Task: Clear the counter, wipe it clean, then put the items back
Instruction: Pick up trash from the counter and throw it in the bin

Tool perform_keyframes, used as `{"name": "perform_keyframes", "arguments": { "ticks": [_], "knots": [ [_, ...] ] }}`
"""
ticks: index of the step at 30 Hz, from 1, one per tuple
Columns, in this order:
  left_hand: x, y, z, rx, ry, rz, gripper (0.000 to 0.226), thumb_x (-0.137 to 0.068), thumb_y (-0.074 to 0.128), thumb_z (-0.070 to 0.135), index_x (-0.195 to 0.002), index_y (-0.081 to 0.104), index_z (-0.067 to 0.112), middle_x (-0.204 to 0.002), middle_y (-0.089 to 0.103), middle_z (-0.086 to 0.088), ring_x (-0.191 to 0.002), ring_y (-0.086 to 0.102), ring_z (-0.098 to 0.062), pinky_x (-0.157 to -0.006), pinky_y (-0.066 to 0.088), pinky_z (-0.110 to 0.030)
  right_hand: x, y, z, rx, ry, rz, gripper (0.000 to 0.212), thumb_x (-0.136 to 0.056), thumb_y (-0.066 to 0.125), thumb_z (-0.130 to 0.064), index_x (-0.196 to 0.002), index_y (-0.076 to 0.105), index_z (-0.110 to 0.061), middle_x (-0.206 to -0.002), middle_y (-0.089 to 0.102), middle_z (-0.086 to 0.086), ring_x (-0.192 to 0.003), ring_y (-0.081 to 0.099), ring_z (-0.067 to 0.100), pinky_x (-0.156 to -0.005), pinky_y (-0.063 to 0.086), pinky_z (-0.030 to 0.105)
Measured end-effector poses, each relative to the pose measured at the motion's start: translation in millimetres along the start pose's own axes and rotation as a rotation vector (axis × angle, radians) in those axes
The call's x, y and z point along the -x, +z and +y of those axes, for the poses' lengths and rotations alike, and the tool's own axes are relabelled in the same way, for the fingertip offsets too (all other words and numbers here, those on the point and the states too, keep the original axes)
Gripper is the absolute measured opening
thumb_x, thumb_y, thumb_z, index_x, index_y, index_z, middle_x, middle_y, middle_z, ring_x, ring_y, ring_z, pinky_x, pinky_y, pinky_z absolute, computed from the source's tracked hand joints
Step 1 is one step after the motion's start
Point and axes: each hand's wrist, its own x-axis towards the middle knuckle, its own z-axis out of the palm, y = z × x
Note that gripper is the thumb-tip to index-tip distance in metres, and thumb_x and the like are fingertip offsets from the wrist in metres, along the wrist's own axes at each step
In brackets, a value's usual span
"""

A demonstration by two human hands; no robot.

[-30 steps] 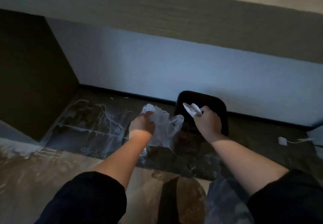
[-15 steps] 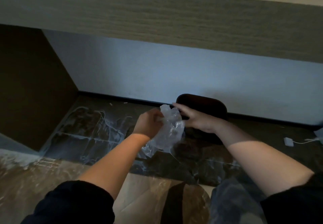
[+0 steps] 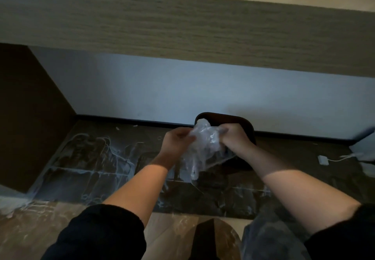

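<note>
Dark streaked floor [image 3: 91,170] meets pale wall [image 3: 162,89] beneath wooden counter [image 3: 182,26].

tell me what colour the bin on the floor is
The bin is black, best seen in the head view.

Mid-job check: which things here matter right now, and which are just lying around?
In hand: left hand and right hand gripping the clear plastic bag; dark bin behind it.
Lying about: white adapter with cable, floor at right.

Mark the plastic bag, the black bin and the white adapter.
plastic bag [image 3: 205,139]: head view, crumpled middle.
black bin [image 3: 229,116]: head view, back rim.
white adapter [image 3: 323,160]: head view, middle of its body.
</note>
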Motion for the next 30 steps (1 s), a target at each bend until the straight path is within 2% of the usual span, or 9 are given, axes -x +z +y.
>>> {"name": "perform_keyframes", "arguments": {
  "ticks": [4, 7, 9, 10, 12, 14, 17, 20, 30],
  "knots": [
    [-15.1, 14.9, 0.6, -0.153, 0.024, 0.0, 0.032, -0.086, 0.071, 0.017, -0.116, 0.067, 0.012, -0.111, 0.069, -0.003, -0.103, 0.064, -0.017, -0.089, 0.049, -0.026, -21.7, -33.2, 12.8, 0.191, -0.034, 0.302, 0.031, -0.077, 0.056, -0.003, -0.052, 0.04, -0.011, -0.052, 0.039, 0.005, -0.055, 0.041, 0.02, -0.049, 0.028, 0.028],
    [-18.5, 23.0, 0.1, -0.411, 0.112, -0.032, 0.037, -0.09, 0.063, 0.021, -0.127, 0.063, 0.015, -0.118, 0.066, -0.002, -0.107, 0.062, -0.017, -0.088, 0.045, -0.024, -28.1, -38.4, 28.2, 0.367, -0.046, 0.298, 0.03, -0.082, 0.053, -0.005, -0.056, 0.04, -0.016, -0.058, 0.04, 0.0, -0.065, 0.048, 0.024, -0.055, 0.033, 0.03],
    [-18.0, 26.2, -3.1, -0.519, 0.143, -0.061, 0.038, -0.09, 0.058, 0.021, -0.128, 0.061, 0.018, -0.123, 0.064, -0.002, -0.108, 0.061, -0.018, -0.087, 0.046, -0.026, -27.6, -33.4, 38.5, 0.462, 0.007, 0.069, 0.005, -0.086, 0.058, -0.019, -0.089, 0.062, -0.018, -0.082, 0.059, 0.0, -0.085, 0.059, 0.028, -0.068, 0.044, 0.031],
    [-16.2, 26.8, -5.0, -0.577, 0.161, -0.073, 0.039, -0.09, 0.057, 0.022, -0.129, 0.06, 0.018, -0.126, 0.062, -0.002, -0.11, 0.06, -0.02, -0.088, 0.045, -0.027, -27.8, -29.8, 43.9, 0.519, 0.02, -0.072, 0.029, -0.085, 0.062, -0.03, -0.113, 0.06, -0.022, -0.102, 0.062, 0.002, -0.098, 0.061, 0.028, -0.076, 0.047, 0.033],
    [-13.1, 26.3, -10.0, -0.709, 0.228, -0.081, 0.042, -0.092, 0.053, 0.024, -0.133, 0.055, 0.018, -0.133, 0.054, -0.003, -0.121, 0.053, -0.023, -0.095, 0.042, -0.031, -24.4, -21.0, 52.3, 0.68, 0.068, -0.219, 0.063, -0.084, 0.062, -0.047, -0.14, 0.039, -0.028, -0.14, 0.046, 0.009, -0.125, 0.048, 0.032, -0.098, 0.043, 0.044],
    [-7.9, 20.7, -12.6, -0.869, 0.291, -0.071, 0.052, -0.095, 0.051, 0.03, -0.145, 0.04, 0.019, -0.149, 0.039, -0.006, -0.138, 0.036, -0.027, -0.109, 0.034, -0.04, -19.8, -8.7, 52.1, 0.756, 0.049, -0.132, 0.071, -0.093, 0.052, -0.047, -0.152, 0.015, -0.031, -0.159, 0.012, 0.01, -0.144, 0.019, 0.035, -0.114, 0.02, 0.053],
    [4.0, 5.3, -7.1, -1.123, 0.269, -0.052, 0.067, -0.1, 0.04, 0.043, -0.155, 0.006, 0.024, -0.163, 0.0, -0.005, -0.15, 0.002, -0.027, -0.119, 0.012, -0.05, -6.9, 13.5, 30.7, 0.803, -0.17, 0.02, 0.068, -0.098, 0.039, -0.047, -0.154, 0.006, -0.026, -0.161, -0.001, 0.011, -0.147, 0.004, 0.032, -0.117, 0.008, 0.053],
    [20.6, -18.2, -0.6, -1.285, 0.265, -0.027, 0.07, -0.101, 0.031, 0.048, -0.154, -0.009, 0.026, -0.162, -0.016, -0.006, -0.149, -0.012, -0.027, -0.119, 0.003, -0.053, 6.3, 34.4, 1.3, 0.794, -0.295, 0.069, 0.067, -0.099, 0.037, -0.046, -0.154, 0.008, -0.021, -0.161, 0.0, 0.012, -0.147, 0.005, 0.032, -0.117, 0.007, 0.053],
    [132.8, -171.4, 65.1, -1.265, 0.033, 0.123, 0.069, -0.1, 0.03, 0.051, -0.155, -0.005, 0.028, -0.163, -0.011, -0.005, -0.15, -0.011, -0.025, -0.121, 0.003, -0.051, 90.7, 82.7, -153.2, 0.773, -0.382, -0.217, 0.075, -0.097, 0.038, -0.048, -0.154, -0.002, -0.021, -0.161, -0.012, 0.008, -0.148, -0.004, 0.027, -0.12, 0.001, 0.045]
  ]
}}
